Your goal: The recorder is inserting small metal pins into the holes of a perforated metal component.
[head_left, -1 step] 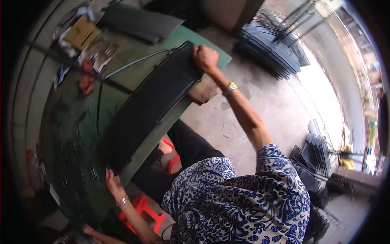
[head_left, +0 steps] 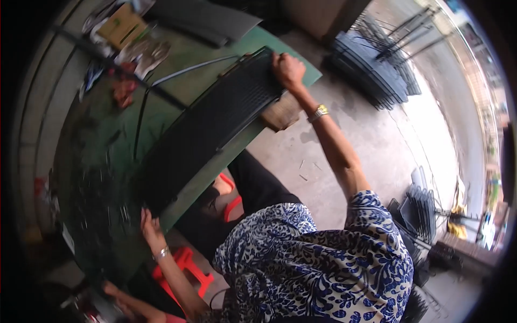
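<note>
By the edge of the green table (head_left: 245,46), the dark panel (head_left: 215,118) stretched lengthwise between both hands: right hand (head_left: 289,70) clenched on its far end, left hand (head_left: 152,229) loosely bent at the other, hold unclear.

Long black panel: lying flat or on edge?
Roughly flat: the panel shows its broad face over the green table, right hand at one corner. Flush contact: can't tell.

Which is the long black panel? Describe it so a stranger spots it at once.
Find the green table. Along its near edge lies the long black panel, slanting from lower left to upper right in the picture. Unlike the grey panel farther back, it has the right hand closed on its upper end.
</note>
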Demonstrator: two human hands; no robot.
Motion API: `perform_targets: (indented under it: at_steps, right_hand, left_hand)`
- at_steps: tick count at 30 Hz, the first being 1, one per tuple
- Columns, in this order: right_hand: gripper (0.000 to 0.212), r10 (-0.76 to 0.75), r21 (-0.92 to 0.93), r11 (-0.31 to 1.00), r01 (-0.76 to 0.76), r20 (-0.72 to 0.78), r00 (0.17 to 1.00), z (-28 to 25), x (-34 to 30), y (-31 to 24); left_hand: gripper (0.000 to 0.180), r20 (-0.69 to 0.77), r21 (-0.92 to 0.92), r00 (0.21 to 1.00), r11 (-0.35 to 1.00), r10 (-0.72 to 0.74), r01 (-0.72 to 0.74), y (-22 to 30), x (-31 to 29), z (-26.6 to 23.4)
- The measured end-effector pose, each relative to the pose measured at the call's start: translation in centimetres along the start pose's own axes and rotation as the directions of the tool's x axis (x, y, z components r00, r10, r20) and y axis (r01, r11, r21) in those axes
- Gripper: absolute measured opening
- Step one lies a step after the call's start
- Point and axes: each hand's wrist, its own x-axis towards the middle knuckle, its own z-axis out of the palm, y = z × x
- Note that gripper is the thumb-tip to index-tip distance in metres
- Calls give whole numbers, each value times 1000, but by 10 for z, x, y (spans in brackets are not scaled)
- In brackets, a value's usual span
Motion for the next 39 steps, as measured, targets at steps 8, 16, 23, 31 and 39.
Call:
perform_targets:
  at_steps: [8, 16, 23, 31, 39]
  right_hand:
    - [50, 81, -153, 987, -52, 190, 978, 5, 12, 10]
    - [63, 199, -215, 968, -126, 361, 911, -1, 26, 3]
    - [48, -43, -357, 916, 183, 366, 930, 5, 43, 47]
    - [57, 21, -316, 945, 81, 305, 952, 3, 37, 53]
    - [37, -230, -519, 785, 338, 263, 937, -22, 4, 10]
  left_hand:
    - [42, -36, -137, 999, 990, -33, 27, -22, 1, 5]
    - [49, -33, -139, 999, 990, -30, 26, -23, -4, 16]
    - [45, -61, -28, 996, 997, 70, -72, -31, -1, 22]
    - [47, -99, 267, 995, 963, 16, 11, -22, -34, 24]
    - [42, -133, 159, 970, 970, 206, -184, -46, -54, 25]
